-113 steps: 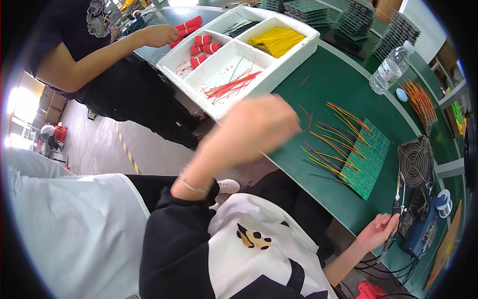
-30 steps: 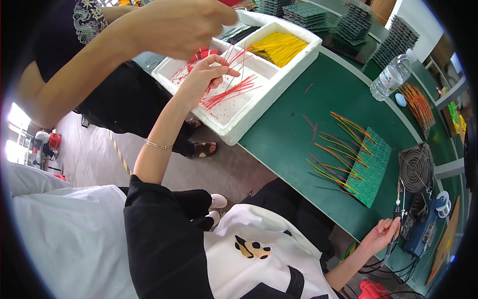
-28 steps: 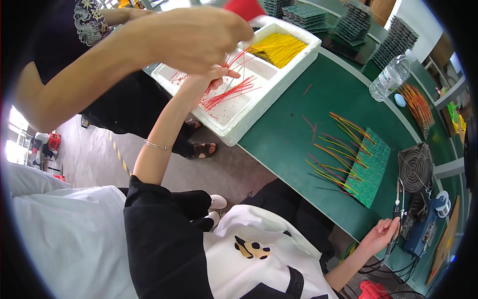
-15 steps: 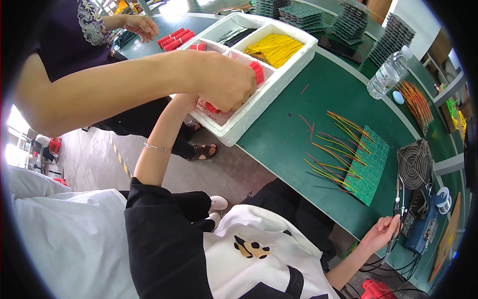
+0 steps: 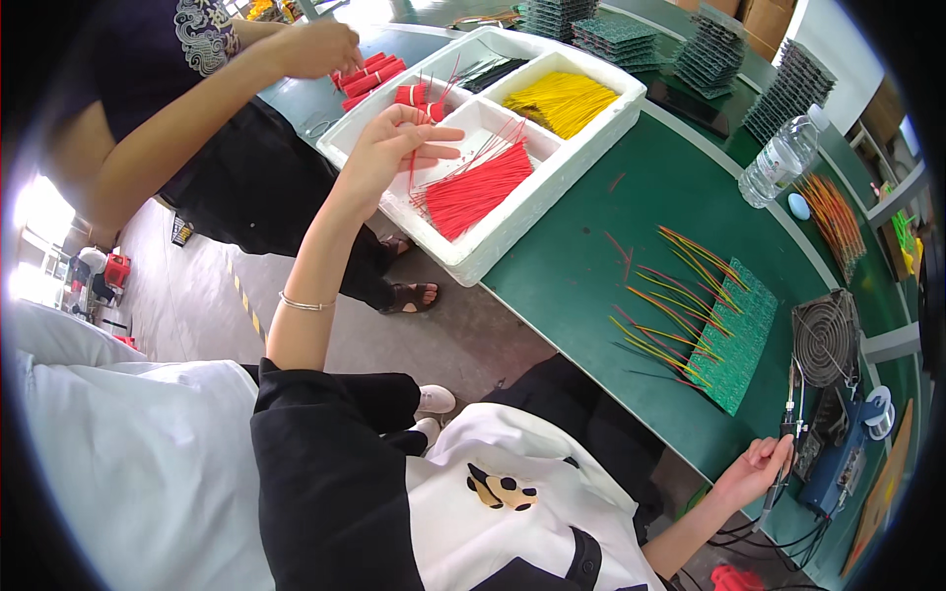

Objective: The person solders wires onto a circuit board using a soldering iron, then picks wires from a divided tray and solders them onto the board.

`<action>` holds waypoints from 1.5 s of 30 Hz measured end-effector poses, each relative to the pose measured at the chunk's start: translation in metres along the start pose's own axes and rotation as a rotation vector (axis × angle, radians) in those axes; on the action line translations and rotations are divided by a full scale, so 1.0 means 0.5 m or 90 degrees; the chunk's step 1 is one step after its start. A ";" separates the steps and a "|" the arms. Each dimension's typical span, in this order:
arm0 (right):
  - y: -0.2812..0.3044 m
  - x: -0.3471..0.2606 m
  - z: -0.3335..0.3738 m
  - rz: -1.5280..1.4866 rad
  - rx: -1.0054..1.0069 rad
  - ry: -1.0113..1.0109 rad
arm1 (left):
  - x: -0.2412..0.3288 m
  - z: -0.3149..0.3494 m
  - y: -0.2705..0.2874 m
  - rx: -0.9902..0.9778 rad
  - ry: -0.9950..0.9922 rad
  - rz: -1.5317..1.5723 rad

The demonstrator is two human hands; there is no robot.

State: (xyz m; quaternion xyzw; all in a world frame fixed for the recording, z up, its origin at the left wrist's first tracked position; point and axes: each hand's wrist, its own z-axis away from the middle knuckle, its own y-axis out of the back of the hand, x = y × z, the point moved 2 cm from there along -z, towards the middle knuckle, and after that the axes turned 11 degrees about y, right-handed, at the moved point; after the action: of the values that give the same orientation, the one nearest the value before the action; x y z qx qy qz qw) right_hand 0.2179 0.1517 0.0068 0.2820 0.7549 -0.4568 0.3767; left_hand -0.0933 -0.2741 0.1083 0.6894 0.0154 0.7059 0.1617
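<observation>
My left hand (image 5: 394,153), a bracelet on its wrist, hovers over the near left part of a white foam tray (image 5: 463,264). Its fingers are spread and point right, beside a loose bundle of red wires (image 5: 480,192) in the near compartment. A thin red strand shows near the fingers; I cannot tell whether it touches them. At the lower right my right hand (image 5: 754,473) is closed around a soldering iron (image 5: 785,433), whose tip points away toward a round-grilled fan (image 5: 826,338). A green circuit board (image 5: 737,340) with red, yellow and orange wires lies left of the iron.
A co-worker's hand (image 5: 320,47) is above red bundles (image 5: 370,79) at the upper left. Yellow wires (image 5: 560,101) fill another tray compartment. A bottle (image 5: 778,163), stacked boards (image 5: 709,54), a solder spool (image 5: 877,409) and a blue soldering station (image 5: 836,458) stand on the green table.
The co-worker's arm has drawn back from the tray to the upper left. My left hand, hidden before, now shows with fingers spread, and loose red wires lie fanned in the near compartment.
</observation>
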 end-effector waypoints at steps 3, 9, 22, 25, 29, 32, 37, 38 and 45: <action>-0.006 -0.005 0.002 -0.006 -0.009 0.001 | 0.013 0.017 -0.015 -0.052 0.016 0.069; -0.004 0.001 0.000 -0.015 -0.010 -0.008 | 0.010 0.026 -0.035 -0.110 -0.007 0.130; 0.009 0.004 0.000 -0.046 -0.036 -0.002 | 0.074 0.078 -0.104 -0.122 -0.061 0.031; 0.013 0.005 0.000 -0.050 -0.023 0.000 | 0.073 0.071 -0.101 -0.095 -0.054 -0.002; 0.010 0.002 0.000 -0.057 -0.033 -0.007 | 0.040 0.004 -0.061 0.040 -0.029 -0.243; 0.005 0.004 -0.002 -0.066 -0.045 -0.004 | -0.019 -0.066 -0.026 0.016 0.013 -0.448; 0.008 0.004 -0.003 -0.057 -0.011 0.004 | -0.061 -0.095 -0.045 -0.038 0.046 -0.512; 0.009 0.004 -0.002 -0.056 -0.011 0.005 | -0.061 -0.094 -0.045 -0.024 0.055 -0.504; 0.000 -0.006 0.006 -0.043 -0.031 0.002 | -0.051 -0.072 -0.019 0.032 -0.028 -0.496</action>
State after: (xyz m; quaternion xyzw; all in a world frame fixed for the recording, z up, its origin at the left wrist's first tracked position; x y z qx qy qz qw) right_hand 0.2203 0.1489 0.0087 0.2477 0.7754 -0.4506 0.3666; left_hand -0.1265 -0.2640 0.0795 0.6509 0.2899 0.5758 0.4010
